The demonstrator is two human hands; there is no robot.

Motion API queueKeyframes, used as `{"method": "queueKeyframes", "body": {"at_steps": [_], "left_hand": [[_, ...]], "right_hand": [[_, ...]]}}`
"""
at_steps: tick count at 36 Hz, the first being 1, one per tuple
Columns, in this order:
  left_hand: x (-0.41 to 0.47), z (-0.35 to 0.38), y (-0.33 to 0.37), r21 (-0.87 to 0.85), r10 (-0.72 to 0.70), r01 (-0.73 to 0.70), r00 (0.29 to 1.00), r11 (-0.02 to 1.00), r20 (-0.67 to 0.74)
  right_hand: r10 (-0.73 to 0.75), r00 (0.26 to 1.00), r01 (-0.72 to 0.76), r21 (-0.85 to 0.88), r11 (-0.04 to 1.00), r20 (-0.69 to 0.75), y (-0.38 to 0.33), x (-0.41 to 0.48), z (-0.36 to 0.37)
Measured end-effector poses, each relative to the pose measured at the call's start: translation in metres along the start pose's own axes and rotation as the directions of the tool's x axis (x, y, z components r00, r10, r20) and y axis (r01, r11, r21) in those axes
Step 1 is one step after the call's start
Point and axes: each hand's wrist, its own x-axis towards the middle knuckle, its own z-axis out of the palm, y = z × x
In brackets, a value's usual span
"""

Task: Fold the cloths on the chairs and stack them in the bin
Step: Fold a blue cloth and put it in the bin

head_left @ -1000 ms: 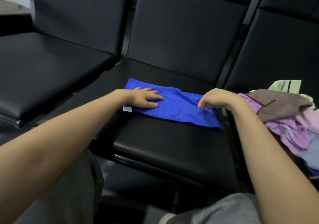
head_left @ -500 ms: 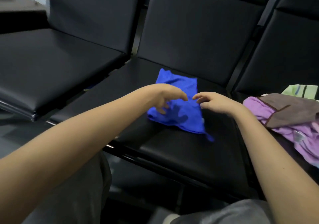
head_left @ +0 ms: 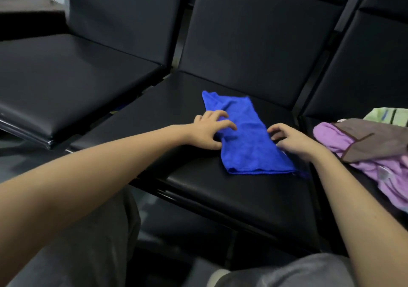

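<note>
On middle chair (head_left: 220,198), blue cloth (head_left: 249,145) lies part-folded, left hand (head_left: 207,132) grips its left edge, right hand (head_left: 293,141) curled at right edge, grip unclear; folding step underway, next probably another fold, needing aligned edges.

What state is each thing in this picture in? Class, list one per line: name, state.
blue cloth: folded, flat on the middle seat.
left hand: bent fingertips on the cloth's left edge; grip unclear.
right hand: fingers curled at its right edge; grip unclear.
cloth pile: unfolded, heaped on the right seat.
</note>
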Motion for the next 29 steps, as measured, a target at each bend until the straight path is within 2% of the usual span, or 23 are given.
{"method": "queueKeyframes", "body": {"at_steps": [2, 3, 5, 7, 9, 12, 16, 19, 20, 23, 26, 29], "left_hand": [[0.000, 0.004, 0.011, 0.024, 0.104, -0.106, 0.991, 0.994, 0.080], [0.000, 0.005, 0.015, 0.025, 0.143, -0.147, 0.983, 0.989, 0.114], [0.001, 0.007, 0.019, 0.039, 0.195, -0.203, 0.970, 0.978, 0.146], [0.006, 0.009, 0.019, 0.044, 0.186, -0.190, 0.978, 0.981, 0.094], [0.010, 0.007, 0.017, -0.029, 0.077, -0.076, 0.997, 0.997, 0.027], [0.014, 0.003, 0.012, -0.287, -0.119, 0.101, 0.992, 0.952, -0.047], [0.013, -0.001, 0.009, -0.587, -0.192, 0.103, 0.977, 0.803, -0.090], [0.012, -0.004, 0.010, -0.679, -0.248, 0.111, 0.963, 0.726, -0.108], [0.014, -0.004, 0.011, -0.692, -0.264, 0.118, 0.959, 0.712, -0.108], [0.020, -0.010, 0.013, -0.713, -0.339, 0.168, 0.935, 0.681, -0.103], [0.025, -0.013, 0.012, -0.777, -0.432, 0.202, 0.896, 0.597, -0.100], [0.027, -0.012, 0.010, -0.830, -0.511, 0.250, 0.858, 0.500, -0.050]], "right_hand": [[0.008, 0.991, -0.034, 0.190, 0.981, 0.135, -0.009, -0.009, 0.001], [-0.007, 0.982, -0.035, 0.217, 0.976, 0.191, -0.012, -0.013, 0.001], [-0.054, 0.968, 0.017, 0.151, 0.988, 0.244, -0.014, -0.017, 0.002], [-0.094, 0.966, 0.097, -0.001, 0.995, 0.240, -0.015, -0.018, 0.003], [-0.108, 0.969, 0.134, -0.105, 0.985, 0.220, -0.018, -0.016, 0.003], [-0.136, 0.964, 0.183, -0.195, 0.964, 0.229, -0.019, -0.016, 0.003], [-0.110, 0.906, 0.176, -0.127, 0.976, 0.409, -0.022, -0.024, 0.000], [0.074, 0.884, 0.124, -0.383, 0.916, 0.462, -0.025, -0.024, 0.001], [0.088, 0.877, 0.135, -0.418, 0.898, 0.472, -0.027, -0.025, 0.002], [0.063, 0.859, 0.140, -0.351, 0.926, 0.507, -0.032, -0.032, 0.003], [0.025, 0.830, 0.063, -0.139, 0.988, 0.557, -0.037, -0.042, 0.005], [-0.062, 0.815, 0.131, -0.080, 0.988, 0.576, -0.040, -0.042, 0.009]]}}
